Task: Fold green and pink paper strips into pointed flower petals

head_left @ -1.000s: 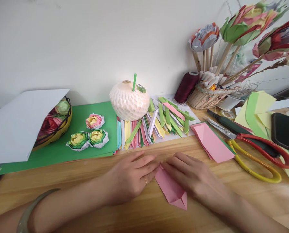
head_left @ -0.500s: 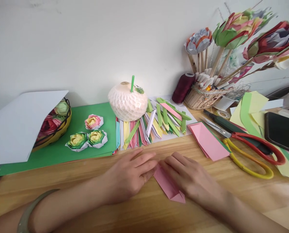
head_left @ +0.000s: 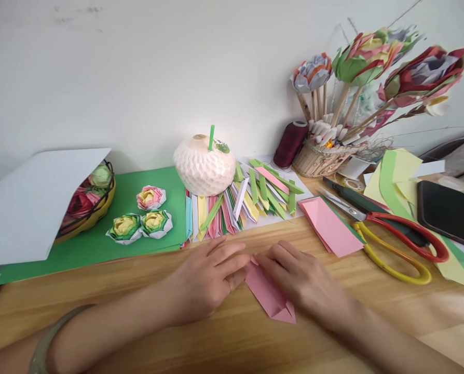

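A folded piece of pink paper (head_left: 270,293) lies on the wooden table, with a pointed fold at its near end. My right hand (head_left: 300,272) has its fingers curled over the paper's right side and pressed down at its far end. From the other side, my left hand (head_left: 212,275) holds the far left corner, its fingertips close to those of the right hand. The fingers cover that end of the paper. Beyond my right hand lies a stack of pink paper rectangles (head_left: 333,228) with a green sheet under it.
Scissors (head_left: 376,215) and a black phone (head_left: 446,212) lie at the right, near paper scraps (head_left: 391,176). Behind my hands are folded paper strips (head_left: 220,213) and a white round container (head_left: 204,166). Small paper flowers (head_left: 156,222) sit on green sheets (head_left: 138,176) at the left.
The camera view has shifted slightly. Both hands stay on the pink paper in nearly the same place, with only a small movement of the right fingers at its far end.
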Action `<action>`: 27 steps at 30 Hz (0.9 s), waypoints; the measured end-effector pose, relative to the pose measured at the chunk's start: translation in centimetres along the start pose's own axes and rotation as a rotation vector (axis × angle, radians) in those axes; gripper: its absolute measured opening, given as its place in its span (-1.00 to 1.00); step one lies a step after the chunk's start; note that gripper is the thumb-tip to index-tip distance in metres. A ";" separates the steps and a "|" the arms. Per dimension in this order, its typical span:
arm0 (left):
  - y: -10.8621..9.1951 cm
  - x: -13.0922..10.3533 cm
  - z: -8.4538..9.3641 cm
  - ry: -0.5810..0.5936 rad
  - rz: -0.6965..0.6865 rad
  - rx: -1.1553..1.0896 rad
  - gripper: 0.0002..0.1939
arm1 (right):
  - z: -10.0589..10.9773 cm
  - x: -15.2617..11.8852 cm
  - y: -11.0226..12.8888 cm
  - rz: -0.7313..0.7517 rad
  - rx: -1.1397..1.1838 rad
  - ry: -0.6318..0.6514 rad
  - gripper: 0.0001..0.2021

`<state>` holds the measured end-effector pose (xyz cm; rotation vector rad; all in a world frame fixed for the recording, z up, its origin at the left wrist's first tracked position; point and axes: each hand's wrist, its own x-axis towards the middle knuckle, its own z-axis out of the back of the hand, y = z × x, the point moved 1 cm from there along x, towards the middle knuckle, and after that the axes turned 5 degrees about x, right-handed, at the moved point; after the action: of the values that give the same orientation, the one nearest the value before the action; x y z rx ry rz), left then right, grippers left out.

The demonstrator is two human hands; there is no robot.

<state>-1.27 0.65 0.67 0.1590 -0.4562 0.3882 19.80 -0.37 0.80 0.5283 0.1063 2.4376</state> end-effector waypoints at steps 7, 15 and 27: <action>0.2 -0.3 -0.3 0.028 0.015 -0.042 -0.74 | -1.0 0.2 -0.9 -0.229 0.273 -0.122 -0.81; 0.1 -0.2 -0.4 0.025 0.032 -0.066 -0.77 | -1.2 0.8 -0.7 -0.438 0.247 -0.108 -0.89; 0.3 -0.5 -0.2 0.071 0.035 -0.036 -0.70 | 0.1 0.1 -0.4 -0.008 0.127 -0.057 -0.75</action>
<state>-1.75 0.81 0.23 0.1021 -0.3960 0.4180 20.02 0.05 0.83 0.6522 0.2397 2.4171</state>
